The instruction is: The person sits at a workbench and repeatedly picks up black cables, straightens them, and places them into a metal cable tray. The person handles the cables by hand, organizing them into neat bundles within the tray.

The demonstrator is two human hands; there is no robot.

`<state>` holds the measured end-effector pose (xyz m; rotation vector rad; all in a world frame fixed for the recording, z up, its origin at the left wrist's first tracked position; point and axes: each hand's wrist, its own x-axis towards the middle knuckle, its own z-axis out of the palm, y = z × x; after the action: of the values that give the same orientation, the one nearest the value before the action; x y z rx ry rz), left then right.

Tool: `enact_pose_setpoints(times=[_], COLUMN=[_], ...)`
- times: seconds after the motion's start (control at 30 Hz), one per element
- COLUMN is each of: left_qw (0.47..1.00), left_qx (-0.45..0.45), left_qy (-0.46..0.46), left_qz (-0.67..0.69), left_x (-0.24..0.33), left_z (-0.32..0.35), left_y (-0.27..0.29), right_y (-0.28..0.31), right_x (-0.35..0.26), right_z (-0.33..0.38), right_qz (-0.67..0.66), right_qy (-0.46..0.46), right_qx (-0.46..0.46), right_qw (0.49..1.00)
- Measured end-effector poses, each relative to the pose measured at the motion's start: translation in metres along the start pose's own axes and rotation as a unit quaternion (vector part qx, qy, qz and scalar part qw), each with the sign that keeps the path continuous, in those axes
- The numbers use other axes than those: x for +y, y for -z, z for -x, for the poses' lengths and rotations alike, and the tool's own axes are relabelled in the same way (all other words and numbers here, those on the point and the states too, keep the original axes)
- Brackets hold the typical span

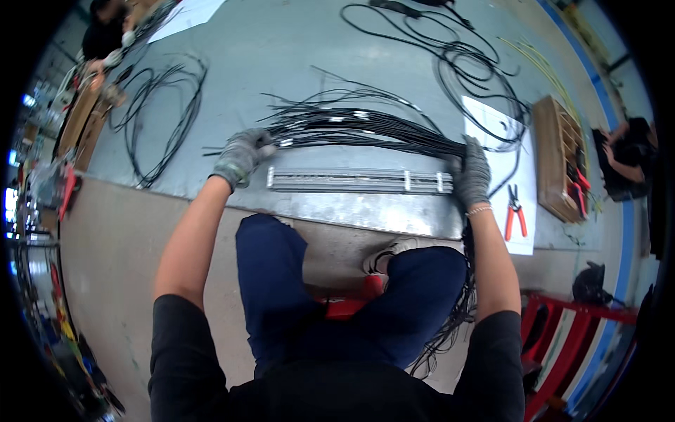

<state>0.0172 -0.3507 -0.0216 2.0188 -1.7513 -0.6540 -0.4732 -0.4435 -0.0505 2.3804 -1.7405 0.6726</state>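
Wires (365, 130) lie bundled just behind grey slotted duct (358, 181) on surface (281, 56). Your left hand (241, 156) fingers clench loose ends; right hand (471, 176) fingers clamp bundle at duct's right end. Keep strands taut, parallel to duct.

Small white label tags (361, 114) sit on the black wire bundle (365, 130) — several, rectangular, spaced along its upper strands. Two white paper sheets — far left (186, 15), right (506, 169). No screens seen.
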Motion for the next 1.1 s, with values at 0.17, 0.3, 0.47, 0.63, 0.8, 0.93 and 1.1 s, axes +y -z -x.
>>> enact_pose_setpoints(times=[0.17,0.3,0.47,0.63,0.8,0.93,1.1], left_qw=[0.994,0.986,0.957,0.957,0.959,0.96,0.937], left_qx=[-0.093,-0.095,0.023,0.004,0.02,0.019,-0.057], left_qy=[0.036,-0.007,0.006,0.034,0.044,0.052,0.064], left_qz=[0.037,0.139,0.288,0.287,0.28,0.276,0.339], left_x=[0.014,0.048,0.061,0.061,0.057,0.061,0.068], left_z=[0.016,0.026,0.027,0.031,0.029,0.027,0.029], left_y=[0.023,0.041,0.063,0.066,0.054,0.051,0.056], right_y=[0.014,0.016,0.025,0.038,0.038,0.051,0.058], right_x=[-0.008,0.019,0.014,0.006,-0.003,-0.021,-0.056], right_z=[-0.006,-0.008,-0.011,-0.009,0.003,0.0,-0.009], right_qz=[-0.007,-0.077,-0.097,-0.063,0.059,0.065,-0.048], right_qy=[-0.051,-0.018,-0.01,-0.064,-0.003,0.117,0.181], right_qx=[-0.108,-0.118,-0.099,-0.117,-0.006,0.007,0.071], right_qw=[0.993,0.99,0.99,0.989,0.998,0.991,0.98])
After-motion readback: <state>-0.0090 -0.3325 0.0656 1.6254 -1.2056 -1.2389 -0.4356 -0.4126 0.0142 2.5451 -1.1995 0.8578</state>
